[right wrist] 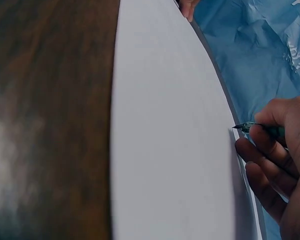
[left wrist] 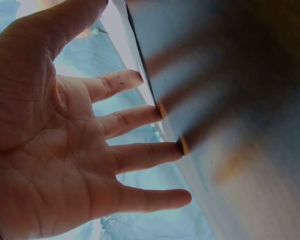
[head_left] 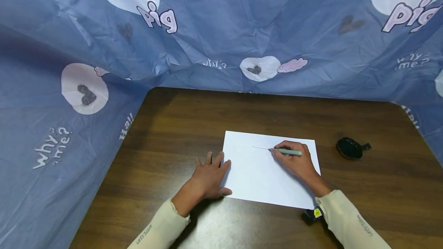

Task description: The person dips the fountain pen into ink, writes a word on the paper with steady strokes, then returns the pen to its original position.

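A white sheet of paper (head_left: 263, 176) lies on the brown wooden table (head_left: 180, 126). My right hand (head_left: 295, 162) pinches a light green pen (head_left: 290, 151), its dark tip at the sheet's upper part. From that tip a thin, slightly curved line (head_left: 259, 147) runs leftward. In the right wrist view, the pen (right wrist: 246, 127) sticks out between thumb and fingers. My left hand (head_left: 209, 178) lies with spread fingers at the paper's left edge, thumb and fingertips over its margin. The left wrist view shows the palm (left wrist: 45, 150) with straight fingers, fingertips along the paper's edge.
A small black pan-shaped dish (head_left: 349, 148) with a short handle stands right of the paper. Near the right sleeve, a black and yellow object (head_left: 312, 215) sits by the paper's lower right corner. Blue printed cloth (head_left: 214, 34) hangs behind and left of the table.
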The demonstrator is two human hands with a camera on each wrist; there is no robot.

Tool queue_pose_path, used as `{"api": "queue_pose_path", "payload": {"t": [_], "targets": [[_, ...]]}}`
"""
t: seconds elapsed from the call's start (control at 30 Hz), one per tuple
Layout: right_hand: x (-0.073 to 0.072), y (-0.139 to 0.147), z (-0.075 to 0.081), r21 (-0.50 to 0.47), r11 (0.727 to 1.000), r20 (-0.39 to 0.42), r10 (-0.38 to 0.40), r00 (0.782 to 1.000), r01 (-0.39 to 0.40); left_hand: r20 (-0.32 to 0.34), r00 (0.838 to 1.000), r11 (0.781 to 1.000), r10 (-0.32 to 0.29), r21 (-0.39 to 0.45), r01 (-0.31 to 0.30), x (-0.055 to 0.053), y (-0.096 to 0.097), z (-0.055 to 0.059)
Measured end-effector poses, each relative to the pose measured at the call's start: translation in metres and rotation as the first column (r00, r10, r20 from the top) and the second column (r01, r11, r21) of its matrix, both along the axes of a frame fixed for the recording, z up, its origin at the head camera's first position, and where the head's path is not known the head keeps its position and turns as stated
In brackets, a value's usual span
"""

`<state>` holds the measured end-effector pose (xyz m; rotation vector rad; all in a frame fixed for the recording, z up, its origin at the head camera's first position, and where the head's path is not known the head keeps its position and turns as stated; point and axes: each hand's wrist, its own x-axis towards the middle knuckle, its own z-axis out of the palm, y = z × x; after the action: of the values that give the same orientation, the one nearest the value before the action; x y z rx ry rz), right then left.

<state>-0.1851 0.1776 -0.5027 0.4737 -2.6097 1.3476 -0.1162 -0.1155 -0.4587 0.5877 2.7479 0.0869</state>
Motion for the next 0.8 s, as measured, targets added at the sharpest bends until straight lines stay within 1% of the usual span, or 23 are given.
{"api": "queue_pose_path", "payload": {"t": [0.1,0.17,0.3,0.4,0.53,0.6,0.7,0.8], "targets": [[-0.002,0.005,0.003,0.015,1.000,0.008,-0.024,1.000,0.024,-0.007,1.000,1.000,0.005,0.006,-0.005,-0.003,0.001,0.001],[-0.003,0.009,0.003,0.019,0.999,-0.002,-0.046,0.999,0.046,-0.014,1.000,1.000,0.007,0.009,-0.007,-0.004,0.001,0.001],[0.004,0.016,-0.003,0.028,0.996,-0.025,-0.080,0.996,0.081,-0.004,1.000,1.000,0.009,0.016,-0.009,0.000,0.001,-0.001],[0.005,0.019,-0.006,0.040,0.994,-0.043,-0.098,0.994,0.100,-0.001,1.000,1.000,0.010,0.028,-0.010,0.002,-0.002,-0.002],[0.012,0.026,-0.008,0.065,0.985,-0.049,-0.157,0.986,0.160,-0.019,1.000,0.999,0.002,0.041,-0.001,0.005,-0.002,-0.004],[0.013,0.030,-0.008,0.085,0.979,-0.045,-0.182,0.982,0.185,-0.030,1.000,0.999,0.002,0.042,-0.001,0.005,-0.002,-0.003],[0.015,0.033,-0.007,0.105,0.971,-0.016,-0.216,0.976,0.216,-0.031,0.999,0.999,0.005,0.042,-0.004,0.004,-0.002,-0.002],[0.015,0.035,-0.007,0.122,0.966,0.014,-0.233,0.972,0.230,-0.027,1.000,0.999,0.009,0.042,-0.008,0.004,-0.003,-0.001]]}}
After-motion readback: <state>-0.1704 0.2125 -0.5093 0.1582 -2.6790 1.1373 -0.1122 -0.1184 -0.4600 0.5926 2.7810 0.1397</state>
